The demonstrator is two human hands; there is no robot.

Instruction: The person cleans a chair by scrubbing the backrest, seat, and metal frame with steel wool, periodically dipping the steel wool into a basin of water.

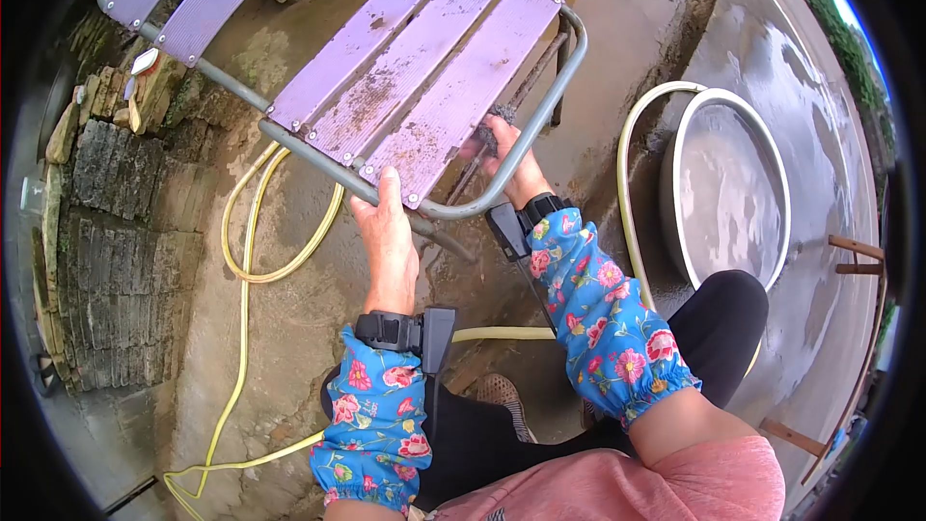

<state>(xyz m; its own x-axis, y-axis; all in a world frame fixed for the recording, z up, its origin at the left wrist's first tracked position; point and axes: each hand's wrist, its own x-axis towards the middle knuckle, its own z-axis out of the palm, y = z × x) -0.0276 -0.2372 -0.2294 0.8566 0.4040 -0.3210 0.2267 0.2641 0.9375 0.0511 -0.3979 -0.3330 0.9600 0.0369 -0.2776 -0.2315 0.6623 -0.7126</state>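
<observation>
One metal-framed chair (390, 77) stretches from the upper left to the upper middle of the view, showing three grimy lilac seat slats and two backrest slats. The left hand (388, 236) clasps the seat's near edge, thumb on top; the right hand (522, 174) grips one dark scouring pad (490, 138) by the side rail. Two flowered sleeve covers (371, 420) sit below; one round basin (670, 188) stands at right.

Lilac chair slats (417, 63), blue floral sleeves (615, 314), yellow hose (492, 334).
</observation>
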